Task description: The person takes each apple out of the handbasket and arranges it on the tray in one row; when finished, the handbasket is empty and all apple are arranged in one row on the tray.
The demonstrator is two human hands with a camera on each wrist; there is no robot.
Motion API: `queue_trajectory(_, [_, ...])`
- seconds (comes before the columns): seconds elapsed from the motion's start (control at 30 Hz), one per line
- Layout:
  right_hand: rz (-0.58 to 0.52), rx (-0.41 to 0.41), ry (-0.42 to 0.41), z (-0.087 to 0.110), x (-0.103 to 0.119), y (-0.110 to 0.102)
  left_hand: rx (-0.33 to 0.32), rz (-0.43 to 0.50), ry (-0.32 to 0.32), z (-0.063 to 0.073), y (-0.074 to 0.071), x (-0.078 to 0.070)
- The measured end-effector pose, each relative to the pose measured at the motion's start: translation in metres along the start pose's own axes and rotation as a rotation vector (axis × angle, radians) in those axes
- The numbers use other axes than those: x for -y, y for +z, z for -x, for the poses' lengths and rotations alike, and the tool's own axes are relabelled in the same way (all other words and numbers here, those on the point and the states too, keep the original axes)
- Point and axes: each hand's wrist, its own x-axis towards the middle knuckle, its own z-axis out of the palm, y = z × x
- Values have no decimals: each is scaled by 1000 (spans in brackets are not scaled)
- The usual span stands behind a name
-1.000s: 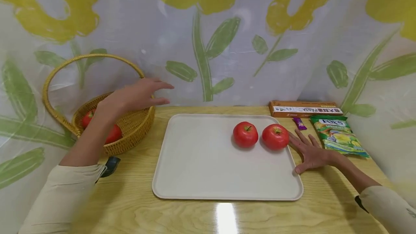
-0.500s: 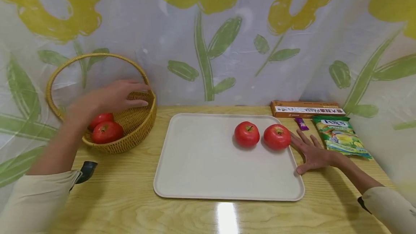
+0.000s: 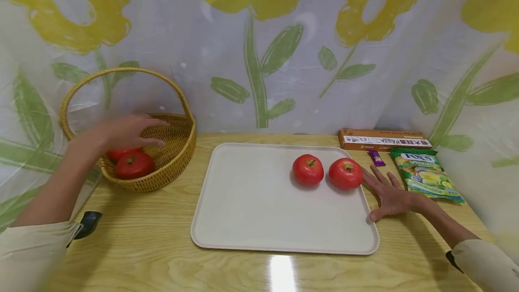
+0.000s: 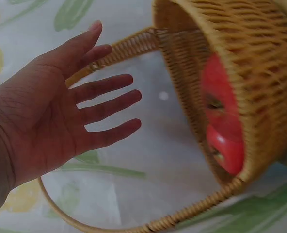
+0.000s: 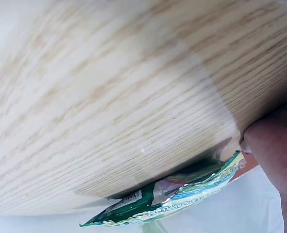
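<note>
My left hand (image 3: 125, 133) hovers over the wicker basket (image 3: 180, 159), its fingers apart and holding nothing. In the left wrist view the palm and spread fingers show beside the basket's arched handle. Inside the basket, on its left side, lie two red tomato-like fruits, the front one (image 3: 135, 166) in plain sight and the rear one (image 3: 117, 153) partly behind my hand. My right hand (image 3: 391, 197) rests with fingers spread at the right edge of the white tray (image 3: 243, 202). Its fingertips are at the right red fruit (image 3: 345, 174); contact is unclear. A second red fruit (image 3: 307, 170) sits left of that one.
Right of the tray lie a green candy bag (image 3: 425, 172), a small purple wrapped sweet (image 3: 376, 158) and a long brown pasta box (image 3: 385, 139). A flower-printed curtain (image 3: 227, 57) hangs behind the wooden table (image 3: 162, 247).
My left hand has moved left and slightly down, from the basket's right rim to above the fruits in it. My right hand stays at the tray edge.
</note>
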Motion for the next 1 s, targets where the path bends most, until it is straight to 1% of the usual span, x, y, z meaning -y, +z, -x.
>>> queue_trajectory(0.2, [9,6,11,-1,1,0,120,71,-60,12,18,19])
queue_trajectory(0.27, [11,4,9,-1,1,0,129,82,-72,16,23,25])
queue_trajectory(0.4, [10,-6,5,0,0,0,131,104,-80,20,34,35])
queue_trajectory(0.43, [9,-8,2,0,0,0,120,102,-69,21,36,37])
queue_trajectory(0.67, [11,-16,-4,3,0,0,132,127,-18,24,53,47])
queue_trajectory(0.83, [3,-12,3,2,-1,0,99,107,20,28,63,51])
queue_trajectory(1.0, [4,-18,-7,3,0,1,70,78,24,30,71,55])
